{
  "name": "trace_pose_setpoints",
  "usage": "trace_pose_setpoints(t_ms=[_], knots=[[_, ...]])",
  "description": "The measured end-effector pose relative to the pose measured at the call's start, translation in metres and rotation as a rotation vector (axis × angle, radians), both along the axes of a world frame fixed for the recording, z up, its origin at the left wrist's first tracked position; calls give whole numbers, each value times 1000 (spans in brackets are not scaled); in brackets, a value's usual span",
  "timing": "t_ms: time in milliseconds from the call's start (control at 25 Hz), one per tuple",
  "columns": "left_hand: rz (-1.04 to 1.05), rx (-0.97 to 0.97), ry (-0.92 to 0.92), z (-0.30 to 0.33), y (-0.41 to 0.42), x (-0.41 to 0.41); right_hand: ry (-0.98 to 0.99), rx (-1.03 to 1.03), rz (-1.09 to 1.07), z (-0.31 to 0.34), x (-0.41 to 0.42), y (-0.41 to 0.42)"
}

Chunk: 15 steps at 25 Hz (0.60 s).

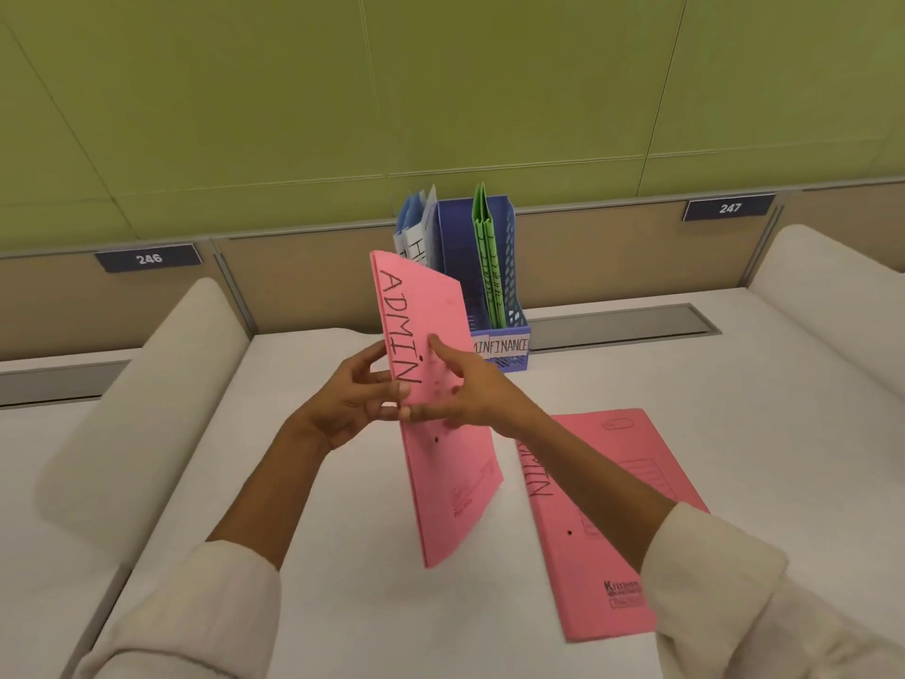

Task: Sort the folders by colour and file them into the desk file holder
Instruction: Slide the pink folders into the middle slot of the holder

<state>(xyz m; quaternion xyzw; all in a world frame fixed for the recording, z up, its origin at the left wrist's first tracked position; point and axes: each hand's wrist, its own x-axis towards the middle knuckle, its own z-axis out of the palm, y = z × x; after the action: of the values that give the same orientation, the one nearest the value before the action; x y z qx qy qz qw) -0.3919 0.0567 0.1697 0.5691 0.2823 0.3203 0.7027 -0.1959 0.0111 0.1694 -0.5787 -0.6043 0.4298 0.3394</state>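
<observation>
- Folders first: we hold one pink folder (pixel 440 433) upright above the desk (pixel 343 605), "ADMIN" written down its spine edge.
- Our left hand (pixel 352 399) grips that edge, fingers curled behind it (their tips are hidden by the card).
- Our right hand (pixel 458 394) lies on the folder's face, fingers spread and mostly straight; we cannot tell whether it truly pinches the card.
- A second pink folder (pixel 612 556) lies flat on the desk, our right sleeve (pixel 725 580) covering part of it.
- The blue file holder (pixel 489 267) stands by the partition, green folders (pixel 487 257) in its right slot, pale blue ones (pixel 416 223) at left.
- Its front labels are half covered; only "FINANCE" reads fully.
</observation>
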Motion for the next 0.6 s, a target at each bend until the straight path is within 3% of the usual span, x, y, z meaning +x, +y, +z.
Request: trace_pose_setpoints(t_ms=[240,600], knots=[[79,309,47,64,37,15,11,228,66,61,11,55],[230,527,88,96,120,88,-184,426,96,108,55,149]])
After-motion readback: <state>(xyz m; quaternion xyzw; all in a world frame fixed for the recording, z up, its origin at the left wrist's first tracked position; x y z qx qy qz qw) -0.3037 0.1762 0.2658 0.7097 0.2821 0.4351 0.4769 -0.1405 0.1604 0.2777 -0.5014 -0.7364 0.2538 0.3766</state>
